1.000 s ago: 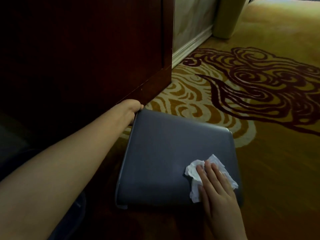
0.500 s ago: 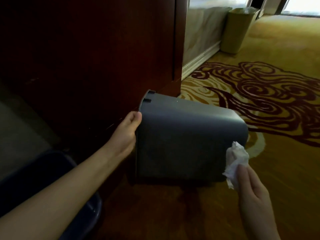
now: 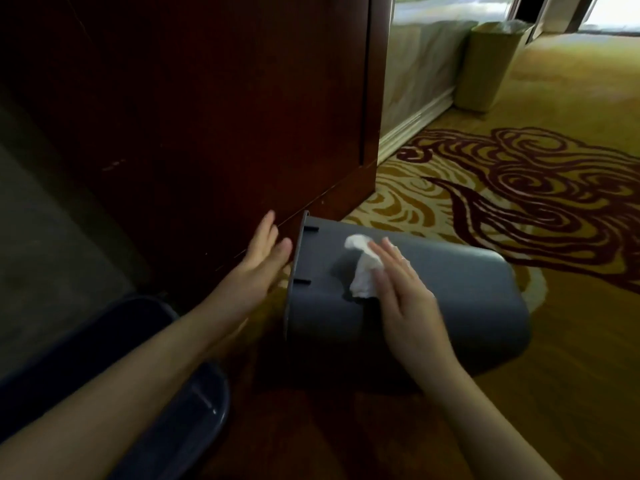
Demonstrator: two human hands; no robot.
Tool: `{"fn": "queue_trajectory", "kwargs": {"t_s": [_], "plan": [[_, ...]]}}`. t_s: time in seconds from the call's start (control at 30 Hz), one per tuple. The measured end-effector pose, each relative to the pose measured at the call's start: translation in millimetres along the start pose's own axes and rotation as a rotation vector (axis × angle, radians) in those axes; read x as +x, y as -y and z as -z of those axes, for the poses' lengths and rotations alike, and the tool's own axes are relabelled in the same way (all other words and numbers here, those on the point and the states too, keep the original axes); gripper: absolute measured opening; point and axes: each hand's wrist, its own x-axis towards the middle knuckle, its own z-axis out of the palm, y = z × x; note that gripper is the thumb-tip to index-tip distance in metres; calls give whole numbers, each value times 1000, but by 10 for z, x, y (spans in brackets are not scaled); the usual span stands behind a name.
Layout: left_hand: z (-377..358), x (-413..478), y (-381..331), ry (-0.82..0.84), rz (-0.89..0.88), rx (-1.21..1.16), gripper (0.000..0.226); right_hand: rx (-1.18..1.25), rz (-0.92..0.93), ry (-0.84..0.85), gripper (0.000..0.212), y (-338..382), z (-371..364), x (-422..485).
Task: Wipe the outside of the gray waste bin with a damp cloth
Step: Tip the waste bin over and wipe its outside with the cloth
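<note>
The gray waste bin lies on its side on the carpet, rim toward the left and base toward the right. A crumpled white cloth rests on the bin's upper side near the rim. My right hand presses flat on the cloth, fingers pointing up-left. Just left of the rim, my left hand is spread open with its fingers apart, holding nothing; whether it touches the rim is unclear.
A dark red wooden cabinet stands right behind the bin. A dark blue round container sits at lower left under my left arm. A tan bin stands far back by the wall. Patterned carpet spreads to the right.
My right hand carried the cloth from the bin's base end up onto its upper side near the rim. My left hand let go of the rim and opened.
</note>
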Motion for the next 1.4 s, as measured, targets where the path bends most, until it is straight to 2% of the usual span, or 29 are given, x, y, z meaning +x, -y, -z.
{"fn": "queue_trajectory", "kwargs": {"t_s": [0.07,0.13,0.23,0.37,0.43,0.63,0.77,0.83,0.9,1.0,1.13,1.27,1.4], "plan": [[-24,71,-95,36,-282,550,54,-102,64,16,41,-28,-74,-15],[-100,116,-46,91,-432,959,52,-103,81,-1,41,-62,-91,-36],[-213,96,123,59,-445,1216,59,-160,95,4,42,-72,-82,61],[-215,87,160,21,-438,1279,68,-568,206,250,47,-144,-67,294],[-218,101,158,18,-427,1295,72,-648,211,296,49,-225,-2,329],[-222,46,148,41,-415,1289,84,-712,-57,266,53,-546,444,289],[-233,12,129,42,-447,1340,88,-738,-211,142,49,-664,738,260],[-241,9,119,39,-455,1366,88,-654,-209,25,47,-633,766,292],[-247,14,117,30,-476,1420,88,-462,-149,-54,44,-512,699,370],[-253,14,114,23,-529,1527,87,-326,-2,45,43,-276,438,565],[-243,30,116,46,-524,1549,83,-590,107,320,46,-213,69,742],[-230,34,117,57,-525,1491,86,-669,24,267,48,-419,248,658],[-239,21,131,45,-530,1485,88,-715,-223,169,48,-638,700,442]]}}
